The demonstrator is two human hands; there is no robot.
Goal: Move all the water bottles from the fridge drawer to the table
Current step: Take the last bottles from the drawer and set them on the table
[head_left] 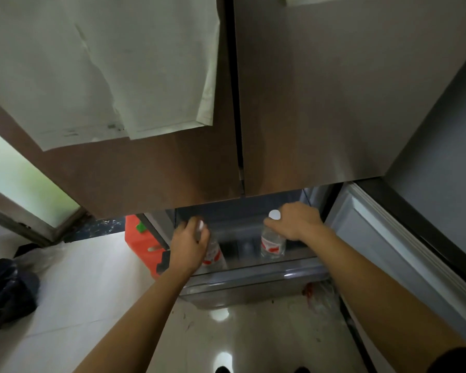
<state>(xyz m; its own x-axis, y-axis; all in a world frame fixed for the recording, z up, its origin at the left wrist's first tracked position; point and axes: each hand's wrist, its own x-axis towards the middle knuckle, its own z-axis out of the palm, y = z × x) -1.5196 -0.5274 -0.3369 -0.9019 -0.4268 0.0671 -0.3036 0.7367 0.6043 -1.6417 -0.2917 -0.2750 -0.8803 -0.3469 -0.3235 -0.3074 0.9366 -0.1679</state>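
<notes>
Clear plastic bottles stand in the open fridge drawer (253, 277): the left hand (190, 244) grips the left bottle (216, 256) at its neck, and the right hand (293, 222) grips the right bottle (272, 246) likewise. Both bottles sit inside the drawer and no table is in view, so both transfers appear outstanding.

Open fridge drawer (253, 277), holding left water bottle (215, 255) and right water bottle (272, 244), set well apart
</notes>
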